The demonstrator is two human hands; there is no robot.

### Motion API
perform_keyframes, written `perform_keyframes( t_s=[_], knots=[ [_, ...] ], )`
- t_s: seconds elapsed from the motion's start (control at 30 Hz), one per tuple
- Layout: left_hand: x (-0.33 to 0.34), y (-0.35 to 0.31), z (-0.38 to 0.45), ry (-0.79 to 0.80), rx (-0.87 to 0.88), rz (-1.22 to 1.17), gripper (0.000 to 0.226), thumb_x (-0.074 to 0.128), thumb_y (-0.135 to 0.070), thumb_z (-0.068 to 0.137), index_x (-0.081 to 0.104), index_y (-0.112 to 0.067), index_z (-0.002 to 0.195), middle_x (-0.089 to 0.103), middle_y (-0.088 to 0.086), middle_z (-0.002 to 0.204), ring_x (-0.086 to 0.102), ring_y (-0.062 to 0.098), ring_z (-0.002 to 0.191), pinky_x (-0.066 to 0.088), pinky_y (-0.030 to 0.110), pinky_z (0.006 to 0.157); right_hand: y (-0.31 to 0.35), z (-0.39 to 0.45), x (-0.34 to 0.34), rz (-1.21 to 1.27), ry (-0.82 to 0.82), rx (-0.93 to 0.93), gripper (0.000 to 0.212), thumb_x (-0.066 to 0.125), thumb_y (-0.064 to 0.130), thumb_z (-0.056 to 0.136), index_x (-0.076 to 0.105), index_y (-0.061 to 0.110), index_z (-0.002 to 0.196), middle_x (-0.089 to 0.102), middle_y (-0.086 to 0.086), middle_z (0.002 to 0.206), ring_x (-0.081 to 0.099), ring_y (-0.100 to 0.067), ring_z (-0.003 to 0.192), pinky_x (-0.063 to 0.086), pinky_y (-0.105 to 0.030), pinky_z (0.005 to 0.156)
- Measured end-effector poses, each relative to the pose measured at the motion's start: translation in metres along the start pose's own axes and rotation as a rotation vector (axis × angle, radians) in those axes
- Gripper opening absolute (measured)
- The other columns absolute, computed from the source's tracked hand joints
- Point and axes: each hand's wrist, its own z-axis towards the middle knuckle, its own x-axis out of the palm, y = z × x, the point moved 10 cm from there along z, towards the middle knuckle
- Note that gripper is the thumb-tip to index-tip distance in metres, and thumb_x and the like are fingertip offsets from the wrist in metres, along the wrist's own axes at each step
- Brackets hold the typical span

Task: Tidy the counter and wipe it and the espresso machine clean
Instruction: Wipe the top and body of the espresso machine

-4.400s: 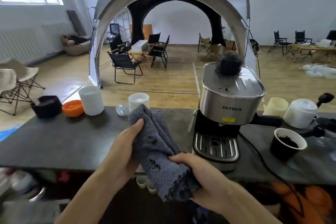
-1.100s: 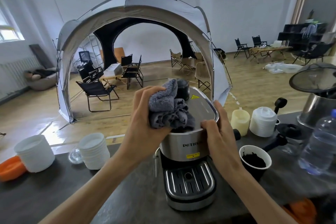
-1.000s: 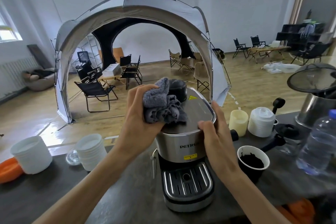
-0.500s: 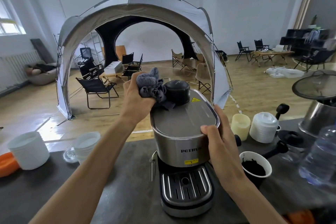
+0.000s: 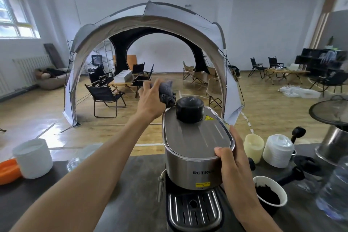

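Left hand grips bunched grey cloth, fingers curled round it, at back-left top edge of espresso machine, just beside black cap. Right hand holds machine's right side, thumb on front top rim, fingers wrapped round the side. Machine stands upright on dark counter, drip tray facing camera. Right of it: paper cup with dark grounds, near right wrist; cream container; white lid stack; blurred bottle. Left: white tub touching orange bowl.
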Motion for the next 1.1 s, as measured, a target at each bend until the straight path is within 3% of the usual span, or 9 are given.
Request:
perform_keyframes(
  t_s=[0.13, 0.2, 0.3, 0.37, 0.47, 0.57, 0.77, 0.97, 1.1],
  knots=[
    [-0.013, 0.036, -0.009, -0.070, -0.136, -0.070, 0.062, 0.068, -0.006, 0.074, 0.046, -0.026, 0.128, 0.038, 0.013, 0.129, 0.042, 0.039, 0.116, 0.042, 0.047, 0.093, 0.003, -0.001, 0.000, -0.003, 0.009, -0.010, 0.052, 0.047, 0.013, 0.095, 0.044, 0.045, 0.136, 0.067, 0.028, 0.106, 0.061, 0.006, 0.099, 0.045, -0.024, 0.083],
    [-0.031, 0.047, -0.014, -0.121, -0.179, -0.109, 0.058, 0.070, -0.008, 0.074, 0.047, -0.028, 0.124, 0.040, 0.013, 0.126, 0.043, 0.037, 0.115, 0.042, 0.045, 0.091, 0.000, -0.001, 0.000, -0.014, 0.005, 0.007, 0.051, 0.046, 0.011, 0.096, 0.045, 0.049, 0.129, 0.067, 0.029, 0.100, 0.061, 0.007, 0.092, 0.047, -0.022, 0.077],
    [-0.069, 0.032, -0.012, -0.239, -0.124, -0.163, 0.052, 0.071, -0.027, 0.069, 0.045, -0.041, 0.112, 0.050, 0.003, 0.115, 0.051, 0.026, 0.105, 0.044, 0.039, 0.087, -0.002, 0.001, 0.000, -0.020, 0.006, 0.019, 0.052, 0.045, 0.009, 0.096, 0.040, 0.051, 0.126, 0.064, 0.038, 0.088, 0.059, 0.015, 0.082, 0.045, -0.005, 0.062],
    [-0.085, 0.011, -0.004, -0.245, -0.079, -0.110, 0.057, 0.070, -0.038, 0.068, 0.043, -0.042, 0.118, 0.058, -0.005, 0.109, 0.056, 0.021, 0.095, 0.046, 0.038, 0.080, -0.003, 0.001, -0.001, -0.024, 0.003, 0.024, 0.051, 0.046, 0.009, 0.096, 0.039, 0.052, 0.125, 0.063, 0.041, 0.084, 0.059, 0.018, 0.081, 0.045, -0.004, 0.062],
    [-0.070, -0.008, 0.004, -0.064, -0.059, -0.004, 0.061, 0.071, -0.040, 0.071, 0.044, -0.033, 0.126, 0.060, -0.003, 0.110, 0.057, 0.022, 0.096, 0.045, 0.035, 0.079, -0.005, 0.001, -0.002, -0.021, -0.001, 0.039, 0.052, 0.047, 0.013, 0.096, 0.040, 0.055, 0.126, 0.065, 0.036, 0.092, 0.059, 0.014, 0.091, 0.046, -0.013, 0.071],
    [-0.032, -0.019, -0.014, 0.106, 0.035, 0.038, 0.049, 0.065, -0.039, 0.070, 0.054, -0.035, 0.117, 0.063, -0.003, 0.112, 0.061, 0.025, 0.102, 0.048, 0.037, 0.082, -0.005, 0.000, -0.002, -0.024, -0.004, 0.028, 0.051, 0.047, 0.013, 0.095, 0.042, 0.058, 0.119, 0.067, 0.030, 0.095, 0.060, 0.015, 0.088, 0.047, -0.006, 0.065],
    [-0.045, -0.011, -0.047, -0.008, -0.007, 0.098, 0.041, 0.064, -0.039, 0.075, 0.057, -0.027, 0.113, 0.064, 0.004, 0.107, 0.058, 0.031, 0.098, 0.038, 0.034, 0.076, -0.003, -0.003, -0.001, -0.015, -0.026, 0.009, 0.051, 0.046, 0.013, 0.097, 0.040, 0.047, 0.134, 0.063, 0.024, 0.105, 0.059, 0.017, 0.083, 0.045, -0.005, 0.064],
    [-0.054, 0.006, -0.106, 0.086, -0.085, -0.297, 0.041, 0.064, -0.035, 0.071, 0.063, -0.032, 0.112, 0.068, -0.007, 0.098, 0.062, 0.018, 0.093, 0.051, 0.035, 0.087, -0.006, -0.002, -0.001, -0.016, -0.036, 0.010, 0.056, 0.046, 0.015, 0.096, 0.036, 0.036, 0.147, 0.062, 0.019, 0.111, 0.058, 0.020, 0.083, 0.043, -0.001, 0.062],
    [-0.043, 0.021, -0.138, 0.420, -0.053, -0.345, 0.025, 0.069, -0.007, 0.080, 0.068, -0.024, 0.097, 0.068, -0.009, 0.082, 0.061, -0.004, 0.074, 0.047, 0.009, 0.065, -0.005, 0.000, -0.002, -0.029, -0.037, 0.000, 0.057, 0.046, 0.017, 0.096, 0.036, 0.038, 0.148, 0.062, 0.014, 0.119, 0.056, 0.020, 0.087, 0.044, -0.004, 0.065]
  ],
)
